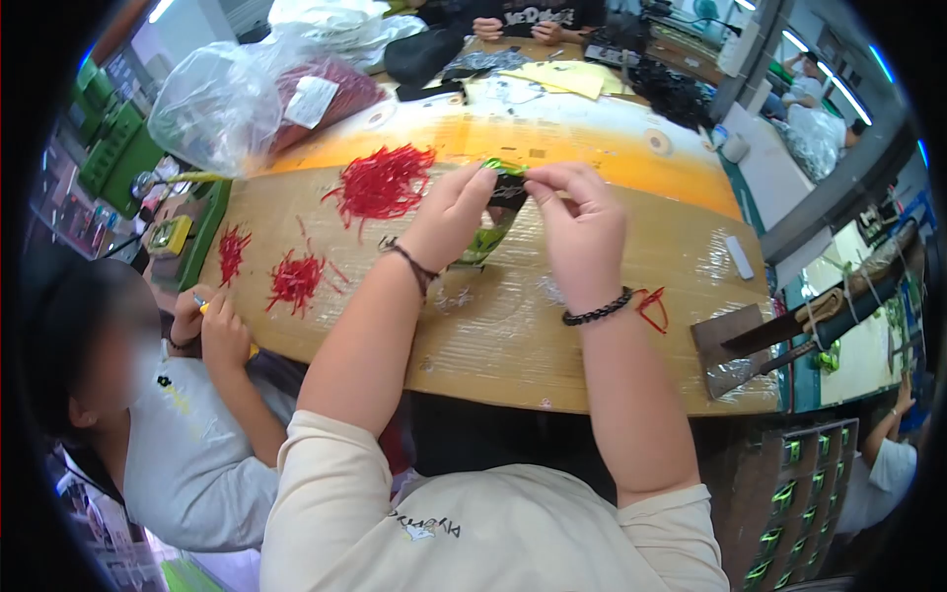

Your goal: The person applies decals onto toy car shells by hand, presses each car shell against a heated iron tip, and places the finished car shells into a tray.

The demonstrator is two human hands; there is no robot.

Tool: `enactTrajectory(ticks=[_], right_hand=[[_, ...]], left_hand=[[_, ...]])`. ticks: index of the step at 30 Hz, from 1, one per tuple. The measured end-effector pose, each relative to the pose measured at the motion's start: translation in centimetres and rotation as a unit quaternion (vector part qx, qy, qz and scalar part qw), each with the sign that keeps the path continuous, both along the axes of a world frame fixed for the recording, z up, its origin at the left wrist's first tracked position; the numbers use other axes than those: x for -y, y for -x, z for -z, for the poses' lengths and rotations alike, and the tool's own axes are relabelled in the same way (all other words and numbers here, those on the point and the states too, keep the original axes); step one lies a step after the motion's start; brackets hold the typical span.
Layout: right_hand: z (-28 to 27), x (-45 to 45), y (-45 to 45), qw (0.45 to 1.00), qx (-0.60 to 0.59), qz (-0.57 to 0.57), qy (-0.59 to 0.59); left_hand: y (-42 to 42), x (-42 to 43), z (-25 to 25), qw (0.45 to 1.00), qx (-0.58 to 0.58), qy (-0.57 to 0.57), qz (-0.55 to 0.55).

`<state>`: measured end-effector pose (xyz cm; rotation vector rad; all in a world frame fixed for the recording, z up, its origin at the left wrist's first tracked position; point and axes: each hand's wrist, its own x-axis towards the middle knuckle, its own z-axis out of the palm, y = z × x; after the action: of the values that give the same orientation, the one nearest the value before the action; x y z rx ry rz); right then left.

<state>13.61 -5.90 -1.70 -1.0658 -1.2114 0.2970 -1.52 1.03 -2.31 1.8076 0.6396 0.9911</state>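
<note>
Between my two hands, above the cardboard-covered table, is a shiny green and black piece (507,191); its exact kind is unclear. My left hand (446,219) is closed on its left side, thumb and fingers near the top edge. The fingers of my right hand (580,219) pinch at its upper right corner. A green part hangs below, partly hidden behind my left hand. Left of my hands lies a large pile of red strips (383,182). Close to my right wrist are a few loose red strips (652,308).
Smaller piles of red strips (295,279) lie near a co-worker's hands (223,331) at left. A clear plastic bag (219,104) stands at the back left, beside a green machine (118,148). A flat metal tool (727,340) juts over the right edge. Another person's hands (546,30) rest across the table.
</note>
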Motion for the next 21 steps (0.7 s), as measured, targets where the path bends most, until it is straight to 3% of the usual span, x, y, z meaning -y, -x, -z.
enactTrajectory(ticks=[3,5,12,21], right_hand=[[0.0,0.1,0.2,1.000,-0.019,0.014,-0.012],[-0.1,0.2,0.5,0.998,-0.054,0.010,-0.017],[-0.2,0.5,0.6,0.997,-0.079,-0.007,0.003],[-0.1,0.7,0.5,0.999,0.004,0.024,-0.024]], left_hand=[[-0.7,0.6,0.0,0.998,0.043,-0.040,0.008],[-0.4,0.1,0.6,0.999,0.034,0.014,-0.001],[-0.6,0.1,0.9,0.999,0.044,-0.018,-0.018],[-0.3,0.1,1.0,0.998,0.013,-0.049,-0.029]])
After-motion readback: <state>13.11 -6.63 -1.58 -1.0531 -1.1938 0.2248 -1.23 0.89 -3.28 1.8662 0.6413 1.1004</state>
